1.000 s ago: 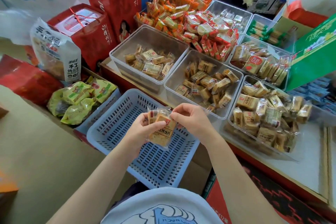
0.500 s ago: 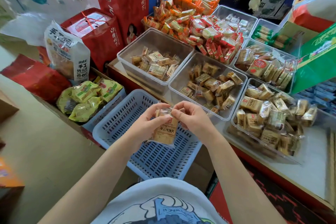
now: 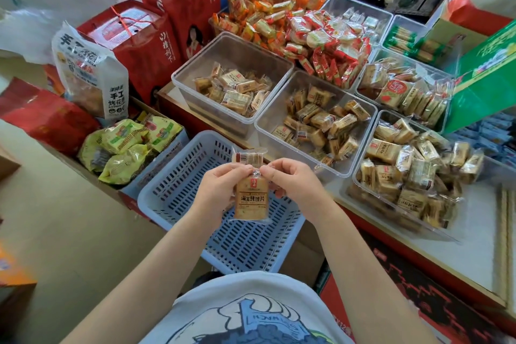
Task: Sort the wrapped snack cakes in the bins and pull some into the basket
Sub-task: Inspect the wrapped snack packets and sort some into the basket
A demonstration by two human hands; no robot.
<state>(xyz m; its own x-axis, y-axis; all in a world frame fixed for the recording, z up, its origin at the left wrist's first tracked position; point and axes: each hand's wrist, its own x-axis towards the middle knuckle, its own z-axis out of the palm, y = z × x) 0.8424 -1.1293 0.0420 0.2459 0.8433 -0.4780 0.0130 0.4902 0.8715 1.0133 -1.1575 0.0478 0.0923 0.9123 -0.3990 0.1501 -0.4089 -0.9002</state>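
1. Closest in, the left hand (image 3: 220, 190) and the right hand (image 3: 293, 183) meet above the blue basket (image 3: 173, 204); the fingers of both pinch the top seam of one wrapped snack cake (image 3: 251, 200), which hangs upright between them, label facing the camera. A second packet with a barcode shows just behind its top edge; which hand holds that one I cannot tell

2. The basket sits right below the hands, its far end touching the counter (image 3: 474, 246). Every part of its slotted floor in view is bare, so the pulling step looks barely begun: this cake appears to be the first one headed in

3. Just beyond the hands sits the middle clear bin (image 3: 262, 127), holding a loose, tumbled layer of similar cakes. To its right, the right clear bin (image 3: 356, 184) is fuller, its packets heaped without order

4. Farther back on the left, the left clear bin (image 3: 178, 84) holds only a small cluster of cakes, with much of its floor showing

5. No bin shows tidy rows, so by my judgement most of the sorting and nearly all of the basket filling is still ahead

6. Left of the basket lie green snack bags (image 3: 122, 145), with red gift boxes (image 3: 139, 36) standing behind them

7. Farthest off, piles of orange and red packets (image 3: 293, 8) fill the back of the counter
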